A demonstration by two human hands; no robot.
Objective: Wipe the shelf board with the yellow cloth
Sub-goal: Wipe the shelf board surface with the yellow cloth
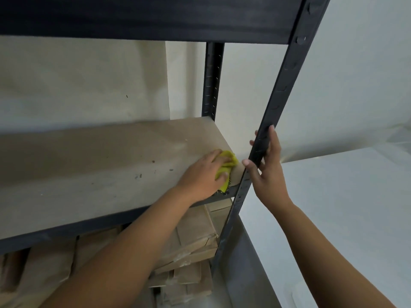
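Dusty fibreboard shelf board [89, 165] in dark steel rack: yellow cloth [224, 168] bunched under left hand [203, 174], pressed at right front corner; right hand [268, 167] clasping front upright [278, 96], probably for bracing.

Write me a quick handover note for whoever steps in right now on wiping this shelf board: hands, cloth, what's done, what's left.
Left hand: grips the bunched yellow cloth and presses it onto the shelf board at its front right corner.
Right hand: holds the rack's front right upright post, fingers wrapped round it.
Done: cannot tell how much has been wiped; dark spots show on the board left of the cloth.
Left: likely work the cloth leftward over those spots and the rest of the board.
Below: brown paper bags are stacked on the lower shelf.
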